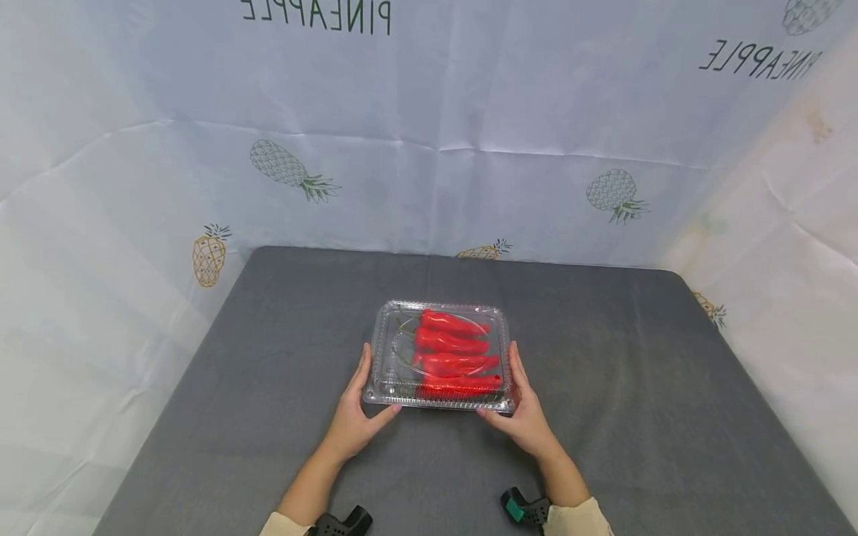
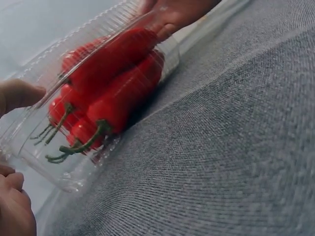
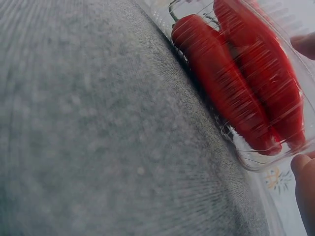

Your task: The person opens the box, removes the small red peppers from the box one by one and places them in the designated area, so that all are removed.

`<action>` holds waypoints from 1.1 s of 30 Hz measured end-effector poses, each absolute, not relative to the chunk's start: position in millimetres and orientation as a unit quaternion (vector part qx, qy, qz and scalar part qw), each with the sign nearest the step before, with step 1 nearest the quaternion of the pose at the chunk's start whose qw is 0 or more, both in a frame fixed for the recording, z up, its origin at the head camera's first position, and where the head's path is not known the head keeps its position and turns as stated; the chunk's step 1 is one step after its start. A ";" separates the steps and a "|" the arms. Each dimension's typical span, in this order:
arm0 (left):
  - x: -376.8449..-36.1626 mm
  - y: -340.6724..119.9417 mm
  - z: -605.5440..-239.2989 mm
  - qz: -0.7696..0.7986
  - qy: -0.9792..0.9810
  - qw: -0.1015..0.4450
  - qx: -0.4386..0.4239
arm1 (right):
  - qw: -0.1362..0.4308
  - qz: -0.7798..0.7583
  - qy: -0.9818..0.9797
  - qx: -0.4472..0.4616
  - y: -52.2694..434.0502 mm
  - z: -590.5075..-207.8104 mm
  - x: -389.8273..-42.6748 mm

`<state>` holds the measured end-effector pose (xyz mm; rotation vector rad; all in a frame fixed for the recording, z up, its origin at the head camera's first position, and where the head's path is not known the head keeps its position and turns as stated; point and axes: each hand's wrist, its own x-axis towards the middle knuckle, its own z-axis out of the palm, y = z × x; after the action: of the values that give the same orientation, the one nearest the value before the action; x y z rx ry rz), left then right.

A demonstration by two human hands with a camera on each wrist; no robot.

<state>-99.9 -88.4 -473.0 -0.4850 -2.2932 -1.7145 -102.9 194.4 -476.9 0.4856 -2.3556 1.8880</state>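
A clear plastic clamshell box (image 1: 383,357), its lid down, sits in the middle of the table in the head view. Inside lie several long red peppers (image 1: 452,343), side by side with green stems (image 2: 101,129) toward the left. My left hand (image 1: 354,418) holds the box by its near left corner, thumb along the front edge and fingers on the left side. At the near right corner my right hand (image 1: 526,419) grips it the same way. In the left wrist view the box's base is close over the cloth.
Dark grey cloth (image 1: 603,417) covers the table. A pale curtain printed with pineapples (image 1: 429,149) rises behind it and along both sides. Black wrist devices (image 1: 527,508) sit at both cuffs.
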 end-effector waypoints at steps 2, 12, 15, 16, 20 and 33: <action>-97.4 -87.4 -465.3 -0.587 -0.783 0.116 -0.169 | 0.042 0.616 -0.770 0.163 194.8 -477.4 -102.9; -101.2 -88.3 -477.8 -0.608 -0.761 0.112 -0.196 | 0.049 0.616 -0.764 0.184 196.6 -478.2 -103.4; -103.9 -89.0 -485.3 -0.631 -0.740 0.103 -0.211 | 0.053 0.621 -0.759 0.187 196.9 -479.1 -103.5; -104.2 -89.1 -486.6 -0.640 -0.730 0.101 -0.217 | 0.053 0.624 -0.756 0.189 197.1 -479.4 -103.5; -105.0 -89.6 -489.4 -0.648 -0.717 0.107 -0.235 | 0.061 0.637 -0.739 0.213 198.3 -480.7 -104.1; -102.1 -92.1 -490.5 -0.613 -0.745 0.122 -0.232 | 0.084 0.671 -0.683 0.277 198.0 -483.0 -105.3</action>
<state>-102.1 -92.1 -490.5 -0.6767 -2.1752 -1.7903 -105.3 198.0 -483.0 0.8262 -2.0372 2.0027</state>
